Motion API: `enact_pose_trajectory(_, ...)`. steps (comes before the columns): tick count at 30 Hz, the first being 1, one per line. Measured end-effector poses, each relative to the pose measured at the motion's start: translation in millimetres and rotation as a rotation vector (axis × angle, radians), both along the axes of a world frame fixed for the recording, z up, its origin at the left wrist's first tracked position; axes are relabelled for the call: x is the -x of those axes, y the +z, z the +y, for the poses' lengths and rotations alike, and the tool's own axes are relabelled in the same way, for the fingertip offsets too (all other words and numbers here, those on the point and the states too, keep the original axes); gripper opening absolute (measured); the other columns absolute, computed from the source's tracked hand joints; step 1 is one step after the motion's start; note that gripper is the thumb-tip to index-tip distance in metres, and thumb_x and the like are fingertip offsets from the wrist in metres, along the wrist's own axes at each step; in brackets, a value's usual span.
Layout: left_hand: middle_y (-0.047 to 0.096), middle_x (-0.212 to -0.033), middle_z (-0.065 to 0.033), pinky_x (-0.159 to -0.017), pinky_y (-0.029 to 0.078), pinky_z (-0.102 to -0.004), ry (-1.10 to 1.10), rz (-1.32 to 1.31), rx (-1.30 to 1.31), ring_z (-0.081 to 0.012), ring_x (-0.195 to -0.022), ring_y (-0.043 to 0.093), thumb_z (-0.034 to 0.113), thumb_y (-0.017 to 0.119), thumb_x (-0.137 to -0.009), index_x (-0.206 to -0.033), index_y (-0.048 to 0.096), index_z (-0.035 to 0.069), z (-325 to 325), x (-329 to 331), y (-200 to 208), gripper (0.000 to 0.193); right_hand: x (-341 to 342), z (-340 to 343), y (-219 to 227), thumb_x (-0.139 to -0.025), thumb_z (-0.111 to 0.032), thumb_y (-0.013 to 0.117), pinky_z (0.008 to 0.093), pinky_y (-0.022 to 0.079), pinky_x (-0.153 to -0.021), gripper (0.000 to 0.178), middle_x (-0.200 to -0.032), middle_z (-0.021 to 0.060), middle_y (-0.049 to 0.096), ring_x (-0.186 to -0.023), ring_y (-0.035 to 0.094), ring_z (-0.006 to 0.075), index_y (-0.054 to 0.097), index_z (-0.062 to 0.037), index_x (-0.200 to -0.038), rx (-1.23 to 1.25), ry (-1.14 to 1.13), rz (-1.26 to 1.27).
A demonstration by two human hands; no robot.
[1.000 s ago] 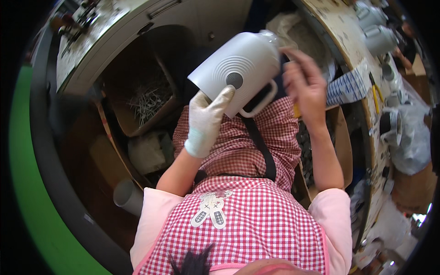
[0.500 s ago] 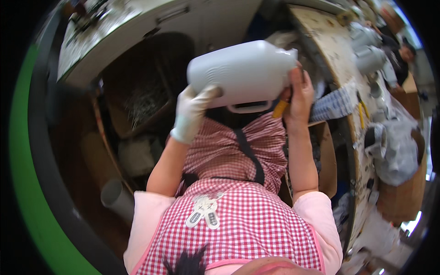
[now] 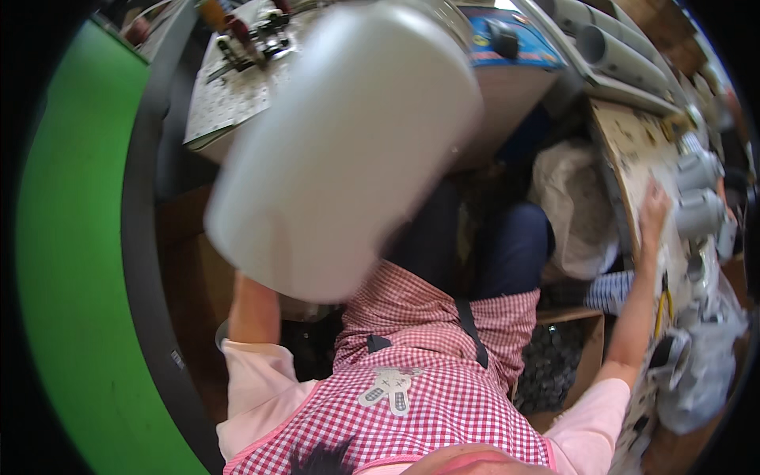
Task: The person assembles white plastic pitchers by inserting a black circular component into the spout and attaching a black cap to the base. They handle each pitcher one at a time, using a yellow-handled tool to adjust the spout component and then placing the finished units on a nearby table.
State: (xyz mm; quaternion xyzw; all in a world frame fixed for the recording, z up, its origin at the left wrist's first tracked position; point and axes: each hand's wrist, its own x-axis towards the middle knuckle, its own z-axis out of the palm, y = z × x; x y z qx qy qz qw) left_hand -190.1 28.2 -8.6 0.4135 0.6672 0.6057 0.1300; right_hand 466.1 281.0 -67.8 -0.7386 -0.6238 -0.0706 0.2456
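A large white plastic jug (image 3: 348, 150) is raised close in front of me, tilted, its neck end up and to the right. Behind its lower end my left forearm (image 3: 255, 309) disappears; the jug hides my left hand, which carries its weight. My bare right hand (image 3: 654, 207) is stretched out to the workbench (image 3: 625, 150) on the right, its fingers curled down at the top. Whether anything small is between them does not show. Grey plastic housings (image 3: 701, 214) stand just beyond that hand.
At the upper left a perforated metal table (image 3: 226, 99) bears a clamp-like fixture (image 3: 265, 36). Grey tubes (image 3: 621, 59) lie on a shelf at the upper right. By my right forearm are yellow-handled pliers (image 3: 662, 313) and a box of dark parts (image 3: 546, 364). A pale sack (image 3: 574, 214) stands before the bench.
The jug has swung up and left, closer to me, and turned on end. My right hand has let go of it and moved right to the bench. The view has shifted too.
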Motion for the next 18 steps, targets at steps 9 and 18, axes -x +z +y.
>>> enact_pose_trajectory(9,0.072,-0.118,-0.0223,-0.094,0.053,-0.0423,0.434,1.244,0.111,-0.0385,-0.112,0.068,0.029,0.059,-0.101,-0.129,0.066,0.003,158.3,261.4,198.6,0.039,-106.5,-0.1,-63.2,-0.102,-0.061,0.049,0.0491,0.036,-0.116,0.073,-0.145,0.0263,0.055,-0.137,0.048,0.0435,0.058,0.0003,-0.142,0.192,-0.37,-0.537)
enact_pose_trajectory(18,0.07,-0.119,-0.0305,-0.099,0.047,-0.0481,0.368,0.725,0.283,-0.0458,-0.118,0.064,0.057,0.059,-0.091,-0.117,0.071,-0.006,256.1,320.8,139.7,0.069,116.2,-111.4,-2.7,-0.108,-0.024,0.056,0.0443,0.036,-0.115,0.036,-0.145,0.0135,0.057,-0.136,0.05,0.0324,0.063,-0.0047,-0.137,-0.158,0.367,-0.056)
